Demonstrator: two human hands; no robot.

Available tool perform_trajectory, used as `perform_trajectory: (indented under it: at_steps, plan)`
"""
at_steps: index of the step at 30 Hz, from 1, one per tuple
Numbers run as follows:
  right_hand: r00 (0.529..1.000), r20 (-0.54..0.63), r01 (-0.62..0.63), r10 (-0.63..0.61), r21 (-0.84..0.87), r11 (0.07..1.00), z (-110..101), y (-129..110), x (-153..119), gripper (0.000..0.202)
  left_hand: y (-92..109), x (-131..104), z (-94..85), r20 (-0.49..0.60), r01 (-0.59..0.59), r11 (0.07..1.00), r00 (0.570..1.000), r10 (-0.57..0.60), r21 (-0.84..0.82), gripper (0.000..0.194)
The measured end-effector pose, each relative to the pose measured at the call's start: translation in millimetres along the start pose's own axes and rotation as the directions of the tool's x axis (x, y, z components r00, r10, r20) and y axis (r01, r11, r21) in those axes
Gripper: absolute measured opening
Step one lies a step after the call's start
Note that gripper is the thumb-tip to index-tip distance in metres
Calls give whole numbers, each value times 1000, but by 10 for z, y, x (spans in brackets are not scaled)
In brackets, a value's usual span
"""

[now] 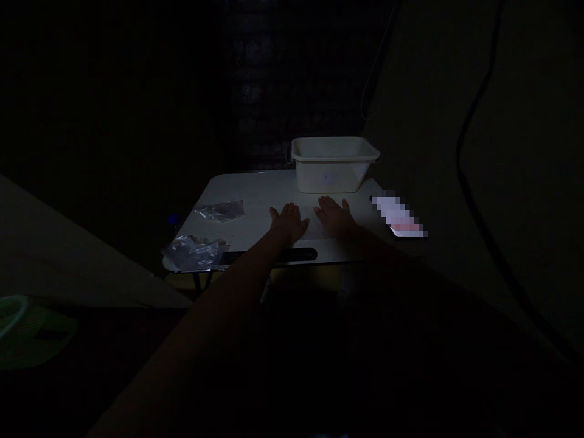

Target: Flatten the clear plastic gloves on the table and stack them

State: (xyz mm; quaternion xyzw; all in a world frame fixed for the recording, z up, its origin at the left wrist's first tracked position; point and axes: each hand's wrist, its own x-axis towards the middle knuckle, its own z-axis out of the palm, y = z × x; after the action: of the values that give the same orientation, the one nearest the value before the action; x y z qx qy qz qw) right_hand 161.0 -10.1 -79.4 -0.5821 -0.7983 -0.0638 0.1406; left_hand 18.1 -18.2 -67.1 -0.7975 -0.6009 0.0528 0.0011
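My left hand (289,224) and right hand (334,218) are spread palm-down at the table (260,188), apart, too dim to tell what's beneath. The tub (335,176) stands just beyond; bags (197,252) lie left, the phone (396,216) right.

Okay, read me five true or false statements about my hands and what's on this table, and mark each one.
1. The tub stands on the table. True.
2. The left hand grips the tub's rim. False: the left hand is open, apart from the tub.
3. Crumpled plastic lies at the table's near left corner. True.
4. The lit screen is inside the tub. False: the lit screen is at the table's right side.
5. The right hand is open, with its back toward the camera. True.
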Motion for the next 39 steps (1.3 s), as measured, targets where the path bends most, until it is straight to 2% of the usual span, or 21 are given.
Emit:
perform_trajectory:
  at_steps: [6,14,20,27,29,35,39]
  plan:
    - [993,105,61,-54,-72,996,74,-76,-36,49,-7,15,21,-6,1,1000,1000,-1,-4,62]
    - [998,44,41,-37,-96,995,83,14,-84,50,-2,-9,0,-11,0,1000,1000,0,2,61]
    - [998,59,16,-9,-127,992,79,120,-102,49,8,-18,16,-39,67,998,997,-67,-11,65]
    - [998,60,16,-7,-159,987,83,120,-95,49,-7,-52,-26,-98,177,984,979,-178,-23,66]
    - [998,56,5,3,-146,989,91,121,-90,50,-6,-54,-50,-124,154,988,980,-155,-19,61]
    - [1000,0,5,-5,-132,991,113,123,-97,49,35,-30,-25,-132,-111,994,985,108,-11,53]
    - [1000,1,25,-25,-135,990,114,130,-100,48,22,-3,28,-43,-90,996,995,89,-14,55]
